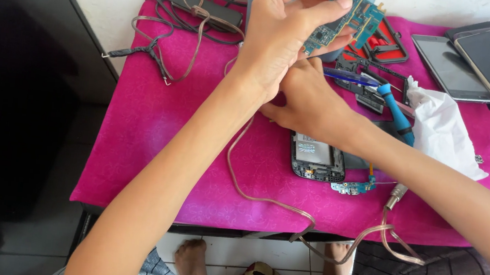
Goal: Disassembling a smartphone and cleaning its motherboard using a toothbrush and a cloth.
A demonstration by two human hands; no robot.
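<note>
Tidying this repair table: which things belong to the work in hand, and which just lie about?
In hand:
left hand holding circuit board
right hand
opened phone
small board

Lying about:
blue screwdriver
tissue
two phones
charger cables

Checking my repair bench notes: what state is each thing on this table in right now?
Circuit board: lifted, pinched in left hand.
Right hand: resting on pink cloth, holding nothing visible.
Phone frame: opened, flat.
Blue screwdriver: lying down.
Two phones: screens dark.
</note>
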